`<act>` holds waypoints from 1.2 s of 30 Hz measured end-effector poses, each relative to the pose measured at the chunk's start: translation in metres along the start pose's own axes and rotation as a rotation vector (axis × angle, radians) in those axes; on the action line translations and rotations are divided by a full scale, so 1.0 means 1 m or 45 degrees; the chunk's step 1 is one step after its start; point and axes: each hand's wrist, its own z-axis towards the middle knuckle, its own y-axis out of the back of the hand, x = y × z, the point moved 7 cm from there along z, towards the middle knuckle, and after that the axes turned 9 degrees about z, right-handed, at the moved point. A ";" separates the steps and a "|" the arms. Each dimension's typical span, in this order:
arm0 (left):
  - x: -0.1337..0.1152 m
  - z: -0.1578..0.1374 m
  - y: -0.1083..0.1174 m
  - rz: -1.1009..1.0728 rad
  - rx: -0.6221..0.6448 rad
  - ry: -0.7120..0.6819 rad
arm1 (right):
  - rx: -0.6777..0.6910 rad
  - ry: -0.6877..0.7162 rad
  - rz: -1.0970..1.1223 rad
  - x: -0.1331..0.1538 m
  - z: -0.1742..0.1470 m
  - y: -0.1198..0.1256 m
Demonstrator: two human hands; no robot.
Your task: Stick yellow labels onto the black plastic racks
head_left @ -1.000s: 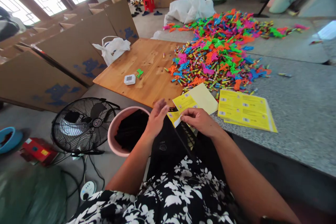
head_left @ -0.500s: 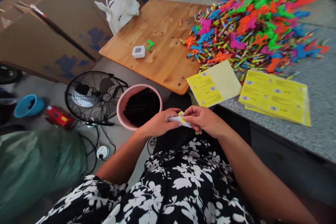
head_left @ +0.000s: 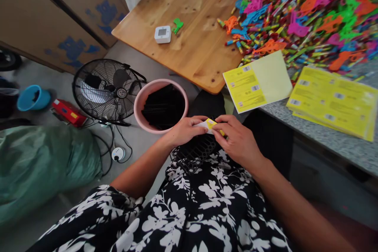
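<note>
From where I stand, a small yellow-and-white paper label (head_left: 210, 123) sits just above the lap, pinched at one end by the left hand (head_left: 186, 130) and at the other by the right hand (head_left: 238, 138), both with narrow fingertip grips. Right below lies a black lattice-like plastic piece (head_left: 196, 152); I cannot tell whether the label touches it. Near the right hand, a half-yellow, half-pale printed sheet (head_left: 251, 86) is only partly used, I judge: one side looks bare, the other bears its labels. Beside it, a stack of bright yellow printed sheets (head_left: 333, 98) seems untouched, so plenty appears left. A round pink plastic tub (head_left: 137, 106) near the left hand holds many black pieces (head_left: 165, 106); whether they are labelled I cannot make out. Farther off, multicoloured plastic toy guns and little tubes (head_left: 295, 21) lie heaped.
</note>
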 end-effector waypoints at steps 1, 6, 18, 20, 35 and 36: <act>-0.002 0.000 -0.001 -0.004 0.001 -0.015 | 0.006 -0.006 -0.025 -0.001 0.000 -0.001; -0.013 -0.002 -0.007 0.029 0.029 -0.076 | 0.056 0.005 -0.040 -0.003 -0.001 -0.004; -0.019 -0.002 -0.013 0.351 0.026 -0.102 | 0.032 0.144 0.013 0.002 -0.002 0.001; -0.021 -0.002 -0.014 0.379 0.026 -0.114 | 0.019 0.148 -0.014 0.004 -0.002 0.001; -0.023 -0.004 -0.023 0.428 -0.082 -0.207 | -0.051 -0.045 0.049 0.004 0.000 0.001; -0.024 -0.005 -0.024 0.418 -0.074 -0.227 | -0.050 -0.055 0.074 0.003 0.000 0.001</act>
